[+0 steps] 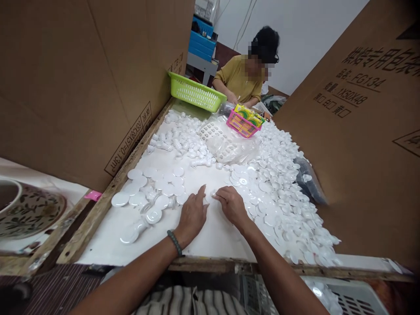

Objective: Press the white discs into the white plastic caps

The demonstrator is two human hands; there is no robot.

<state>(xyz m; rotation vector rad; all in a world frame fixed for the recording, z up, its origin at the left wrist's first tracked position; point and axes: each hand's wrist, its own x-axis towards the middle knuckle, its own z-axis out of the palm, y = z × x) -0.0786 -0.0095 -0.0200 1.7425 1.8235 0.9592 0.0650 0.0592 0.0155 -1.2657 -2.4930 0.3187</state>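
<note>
My left hand point(193, 216), with a dark beaded bracelet at the wrist, is low over the white tabletop. Between its thumb and index finger a white disc point(205, 201) shows faintly against the white surface. To its right, my right hand point(233, 205) pinches a small white plastic piece point(214, 193) with thumb and fingertips. The hands are a short gap apart. Glossy white discs point(154, 215) lie loose to the left of my left hand, some overlapping. A large spread of similar white discs point(272, 205) lies beside my right hand.
Small white parts point(177, 140) are heaped further back. Behind are a clear plastic bag point(226, 142), a pink basket point(243, 124) with yellow boxes and a green basket point(197, 92). Cardboard walls point(354, 175) flank the table. Another person point(244, 78) sits opposite. A wooden strip point(216, 264) edges the front.
</note>
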